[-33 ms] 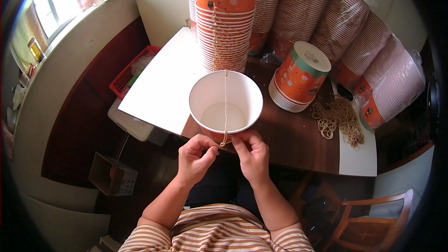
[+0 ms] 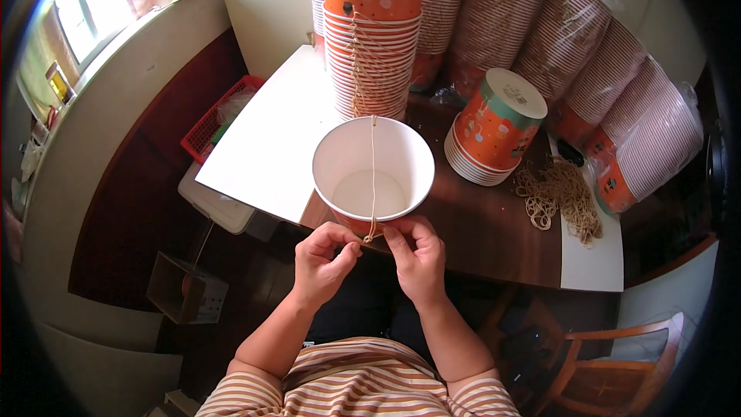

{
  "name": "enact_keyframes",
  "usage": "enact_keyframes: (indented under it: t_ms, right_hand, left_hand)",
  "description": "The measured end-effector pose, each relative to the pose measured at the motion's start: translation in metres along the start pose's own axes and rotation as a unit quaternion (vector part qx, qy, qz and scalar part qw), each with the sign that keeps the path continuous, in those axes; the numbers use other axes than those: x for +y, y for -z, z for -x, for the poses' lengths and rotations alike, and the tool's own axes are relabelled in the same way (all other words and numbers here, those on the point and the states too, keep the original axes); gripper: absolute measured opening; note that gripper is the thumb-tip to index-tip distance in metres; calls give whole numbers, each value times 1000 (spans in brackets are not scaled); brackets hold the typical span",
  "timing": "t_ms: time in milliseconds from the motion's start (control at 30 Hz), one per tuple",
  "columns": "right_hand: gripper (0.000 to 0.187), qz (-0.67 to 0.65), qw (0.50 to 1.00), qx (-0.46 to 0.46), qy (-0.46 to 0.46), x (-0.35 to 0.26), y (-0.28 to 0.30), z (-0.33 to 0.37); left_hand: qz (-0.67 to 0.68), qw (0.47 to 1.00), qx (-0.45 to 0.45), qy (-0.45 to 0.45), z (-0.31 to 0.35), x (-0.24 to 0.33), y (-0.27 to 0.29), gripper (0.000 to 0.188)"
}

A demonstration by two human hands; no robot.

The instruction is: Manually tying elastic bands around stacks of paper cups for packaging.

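An orange paper bucket (image 2: 340, 156) with a white inside stands mouth up at the table's near edge. A thin tan cord (image 2: 374, 174) runs across its mouth from the far rim to the near one, where it is knotted. My left hand (image 2: 323, 259) pinches the cord just left of the knot. On the knot's right, my right hand (image 2: 417, 256) also grips cord between thumb and finger, close against the bucket's near side. Behind stands a tall stack of upturned buckets (image 2: 372, 62) with cords down its side. A short upturned bucket stack (image 2: 494, 135) sits to the right.
A heap of loose tan cords (image 2: 567, 197) lies on the table's right part. Plastic-wrapped bucket stacks (image 2: 559, 38) line the back. Left of the table are a red basket (image 2: 202, 135) and a lidded bin (image 2: 220, 197). A wooden chair (image 2: 617, 340) stands at lower right.
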State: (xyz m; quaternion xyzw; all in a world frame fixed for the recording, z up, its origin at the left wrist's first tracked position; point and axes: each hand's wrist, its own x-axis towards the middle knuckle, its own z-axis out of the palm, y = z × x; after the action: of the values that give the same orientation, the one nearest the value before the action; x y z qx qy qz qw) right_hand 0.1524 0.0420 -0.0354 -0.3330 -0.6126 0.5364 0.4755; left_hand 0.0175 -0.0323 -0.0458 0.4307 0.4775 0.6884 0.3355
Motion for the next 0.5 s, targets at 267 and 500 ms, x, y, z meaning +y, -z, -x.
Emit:
enact_keyframes:
  t_ms: [267,500]
  right_hand:
    - [12,184,971,44,147,-3,6,-1]
    - [10,161,975,23,153,-9,8,1]
  left_hand:
    - [26,999,-2,18,0,-1,-2,5]
    - [-74,995,-18,-62,1,16,-11,34]
